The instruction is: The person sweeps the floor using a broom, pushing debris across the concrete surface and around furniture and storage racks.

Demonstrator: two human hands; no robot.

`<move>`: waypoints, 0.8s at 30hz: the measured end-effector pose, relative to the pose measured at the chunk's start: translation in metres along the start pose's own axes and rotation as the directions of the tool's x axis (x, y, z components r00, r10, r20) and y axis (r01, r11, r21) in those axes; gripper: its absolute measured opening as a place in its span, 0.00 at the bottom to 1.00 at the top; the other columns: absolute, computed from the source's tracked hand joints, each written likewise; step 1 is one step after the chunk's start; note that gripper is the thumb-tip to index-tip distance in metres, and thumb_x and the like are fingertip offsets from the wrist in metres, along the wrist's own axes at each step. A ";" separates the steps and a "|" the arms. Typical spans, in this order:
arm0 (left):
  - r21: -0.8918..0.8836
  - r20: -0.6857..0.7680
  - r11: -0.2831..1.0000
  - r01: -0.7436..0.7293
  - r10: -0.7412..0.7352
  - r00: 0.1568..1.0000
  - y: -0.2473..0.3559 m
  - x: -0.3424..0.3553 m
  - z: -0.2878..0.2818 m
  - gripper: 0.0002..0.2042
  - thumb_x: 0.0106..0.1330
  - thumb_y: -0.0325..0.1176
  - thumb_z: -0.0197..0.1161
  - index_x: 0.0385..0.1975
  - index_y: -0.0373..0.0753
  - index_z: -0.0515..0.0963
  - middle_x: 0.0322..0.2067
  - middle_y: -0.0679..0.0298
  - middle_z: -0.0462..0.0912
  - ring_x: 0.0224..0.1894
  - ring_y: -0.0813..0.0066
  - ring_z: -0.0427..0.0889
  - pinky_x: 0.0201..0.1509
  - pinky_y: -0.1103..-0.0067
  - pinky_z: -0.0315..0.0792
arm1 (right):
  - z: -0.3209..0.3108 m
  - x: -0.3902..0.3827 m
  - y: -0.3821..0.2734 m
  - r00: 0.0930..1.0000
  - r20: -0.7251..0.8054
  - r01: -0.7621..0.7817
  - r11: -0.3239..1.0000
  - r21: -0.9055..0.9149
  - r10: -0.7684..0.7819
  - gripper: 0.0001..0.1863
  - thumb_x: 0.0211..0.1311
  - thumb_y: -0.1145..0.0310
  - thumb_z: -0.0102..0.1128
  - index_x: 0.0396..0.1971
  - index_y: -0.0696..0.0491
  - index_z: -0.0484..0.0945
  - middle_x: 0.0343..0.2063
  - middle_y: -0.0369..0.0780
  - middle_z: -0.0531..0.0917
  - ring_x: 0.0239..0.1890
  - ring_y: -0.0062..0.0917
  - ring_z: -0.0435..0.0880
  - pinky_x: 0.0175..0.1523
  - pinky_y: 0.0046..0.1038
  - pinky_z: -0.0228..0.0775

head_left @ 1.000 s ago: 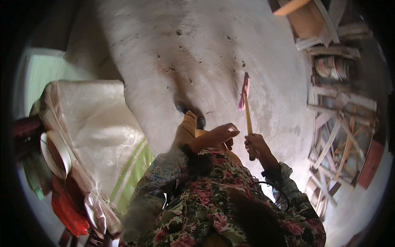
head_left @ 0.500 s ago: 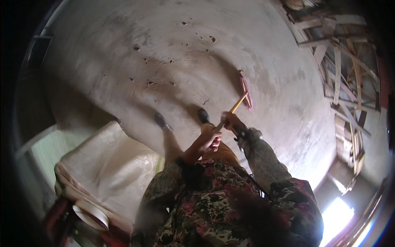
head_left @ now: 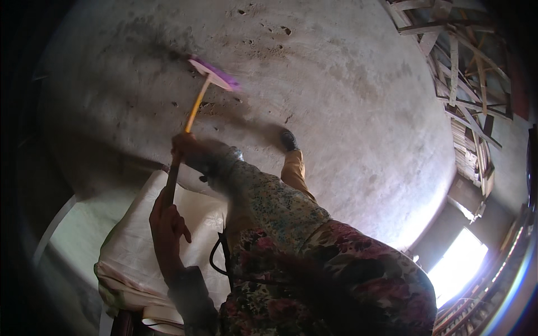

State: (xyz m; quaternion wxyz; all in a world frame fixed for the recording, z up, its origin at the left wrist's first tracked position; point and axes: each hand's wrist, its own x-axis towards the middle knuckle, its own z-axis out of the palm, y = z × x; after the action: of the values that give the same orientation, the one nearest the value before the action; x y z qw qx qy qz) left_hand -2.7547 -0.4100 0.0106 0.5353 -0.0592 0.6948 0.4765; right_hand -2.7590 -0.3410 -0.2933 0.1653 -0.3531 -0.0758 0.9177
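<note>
A broom with a yellow handle and a purple-edged head [head_left: 216, 73] reaches out ahead of me to the left, its head smeared by motion over the concrete floor. My right hand [head_left: 188, 145] is closed round the middle of the handle, with the patterned sleeve crossing in front of my body. Further back, near the handle's end, my left hand [head_left: 168, 227] grips the darker part, one finger sticking out. Small dark crumbs of debris [head_left: 207, 105] lie near the broom head, and more bits [head_left: 286, 31] lie farther off.
A cloth-covered piece of furniture [head_left: 131, 246] stands close on my left. Wooden boards and slats [head_left: 454, 73] are heaped at the far right. My shoe [head_left: 288, 140] is planted on the floor ahead. Bright light enters through an opening [head_left: 459, 269] at lower right.
The broom head has swung from the right across to the left, and both hands have moved left with the handle. My right arm now crosses my body.
</note>
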 end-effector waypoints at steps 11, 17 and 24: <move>0.394 0.558 0.823 -0.409 0.139 0.818 -0.039 -0.011 -0.057 0.27 0.56 0.27 0.54 0.59 0.37 0.59 0.50 0.56 0.72 0.27 0.73 0.75 0.30 0.81 0.71 | -0.059 -0.116 -0.027 0.974 -0.163 0.064 0.885 -0.462 -0.155 0.09 0.56 0.66 0.49 0.18 0.48 0.66 0.17 0.33 0.67 0.18 0.22 0.69 0.21 0.28 0.62; -0.061 0.442 0.767 -0.639 0.595 0.671 -0.112 0.085 0.001 0.07 0.58 0.27 0.53 0.34 0.33 0.75 0.24 0.65 0.70 0.27 0.73 0.69 0.34 0.80 0.64 | -0.152 -0.151 -0.056 0.721 -0.650 -0.303 0.953 0.017 0.241 0.06 0.54 0.71 0.50 0.19 0.52 0.68 0.18 0.40 0.70 0.19 0.28 0.70 0.25 0.31 0.66; -0.141 0.114 0.804 -0.578 0.593 0.797 -0.070 0.122 -0.088 0.13 0.59 0.33 0.47 0.25 0.30 0.75 0.28 0.59 0.77 0.32 0.70 0.74 0.38 0.76 0.68 | -0.113 -0.037 0.048 0.983 0.077 0.163 0.610 -0.776 -0.165 0.05 0.54 0.70 0.49 0.21 0.54 0.68 0.19 0.41 0.72 0.20 0.30 0.72 0.28 0.32 0.69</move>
State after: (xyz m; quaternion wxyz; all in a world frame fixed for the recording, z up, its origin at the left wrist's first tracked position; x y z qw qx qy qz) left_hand -2.8245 -0.4592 -0.1319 0.4095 0.1685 0.6117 0.6555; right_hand -2.6698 -0.3968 -0.3662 0.0797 -0.3824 -0.4967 0.7751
